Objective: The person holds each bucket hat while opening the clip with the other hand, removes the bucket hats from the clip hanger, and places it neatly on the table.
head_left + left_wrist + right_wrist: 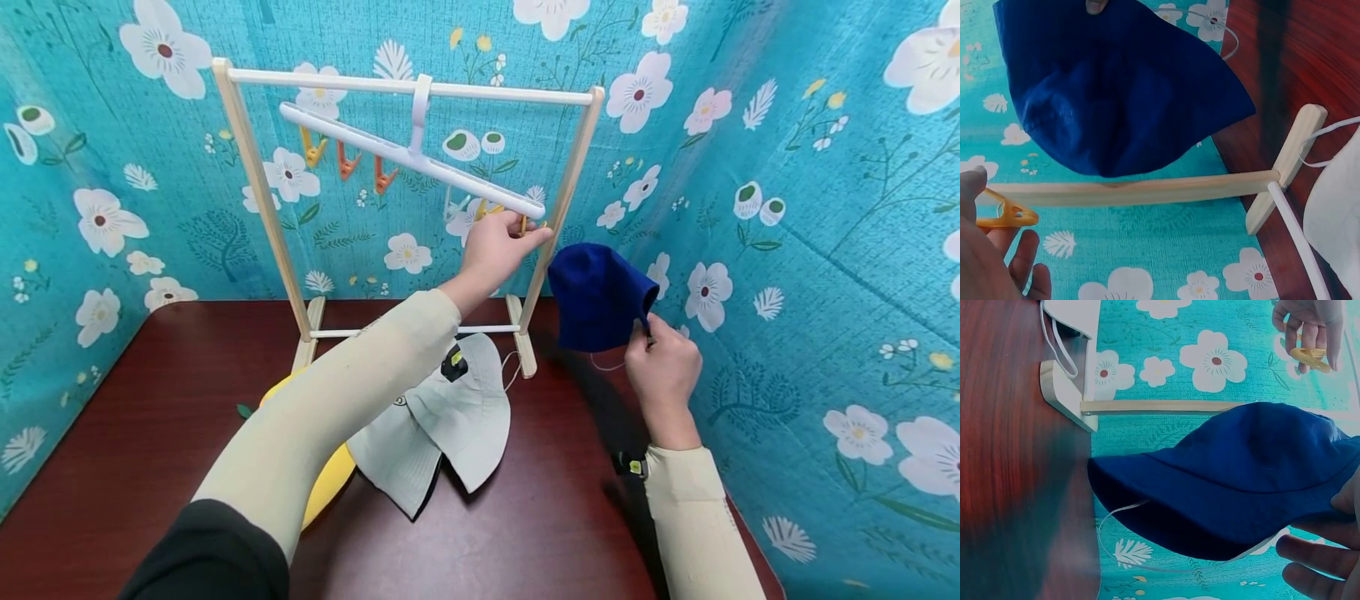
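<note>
At the low right end of the tilted white hanger (pixel 457 177), my left hand (pixel 501 250) pinches a yellow clothespin (pixel 1013 214) between thumb and fingers. My right hand (pixel 663 367) grips a dark blue bucket hat (pixel 596 296) by its brim, right of the rack. In the right wrist view the hat hangs with its brim (pixel 1166 519) toward the table and a thin cord looping from it. A gap separates the hat from the clothespin. More clips hang along the hanger, among them an orange clip (pixel 382 177) and a yellow clip (pixel 313 148).
The hanger hooks over the top bar of a wooden rack (pixel 258 192) on a dark red table (pixel 540 517). Light grey hats (pixel 465 408) and a yellow hat (pixel 330 483) lie beneath my left arm. A flowered blue curtain (pixel 825 250) surrounds the back and right side.
</note>
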Motion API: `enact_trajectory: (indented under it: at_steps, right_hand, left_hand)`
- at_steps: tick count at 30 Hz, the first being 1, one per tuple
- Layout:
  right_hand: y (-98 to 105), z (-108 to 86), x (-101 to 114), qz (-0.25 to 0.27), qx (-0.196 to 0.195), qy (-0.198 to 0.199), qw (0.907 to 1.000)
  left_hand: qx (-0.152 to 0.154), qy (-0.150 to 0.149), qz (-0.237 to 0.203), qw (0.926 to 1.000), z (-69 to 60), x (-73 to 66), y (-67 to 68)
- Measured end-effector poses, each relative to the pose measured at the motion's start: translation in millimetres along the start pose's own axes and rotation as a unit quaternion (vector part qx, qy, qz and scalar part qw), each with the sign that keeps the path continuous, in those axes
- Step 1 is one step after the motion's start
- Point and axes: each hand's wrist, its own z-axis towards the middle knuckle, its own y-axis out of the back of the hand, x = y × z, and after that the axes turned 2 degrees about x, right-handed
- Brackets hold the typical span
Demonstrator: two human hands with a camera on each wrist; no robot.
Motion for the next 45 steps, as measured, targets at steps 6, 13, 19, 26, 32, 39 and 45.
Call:
enact_trajectory:
  at_steps: [6,13,19,26,32,39,45]
  right_hand:
    - [-2.6,-3.5,-4.8,0.001,-0.001,0.002,1.0000]
    - [0.4,0.0,-1.7,0.004,-0.002,0.006,1.0000]
    - [1.7,3.5,-2.7,0.000,-0.008,0.004,1.0000]
    - [1.4,3.1,-3.9,0.000,0.005,0.000,1.0000]
    - [3.9,1.8,-3.2,0.008,0.019,-0.003,0.9998]
    - [2.6,1.0,-5.7,0.007,0.022,0.002,0.9997]
    - [1.4,1.2,-4.2,0.004,0.014,0.003,0.9999]
  left_hand:
    - [0.044,0.007,-0.008,0.9990,-5.1,12.5,6.2]
    - [0.082,0.006,0.003,0.9966,-10.8,26.9,16.1]
    - [0.102,-0.008,0.030,0.9943,-14.3,32.6,25.2]
    - [0.151,-0.004,0.054,0.9871,-26.2,41.2,41.8]
    - [0.173,0.010,0.056,0.9832,-46.9,49.1,56.7]
    - [0.159,0.001,0.069,0.9849,-63.9,47.1,76.2]
    - [0.152,-0.007,0.085,0.9846,-80.5,46.8,90.9]
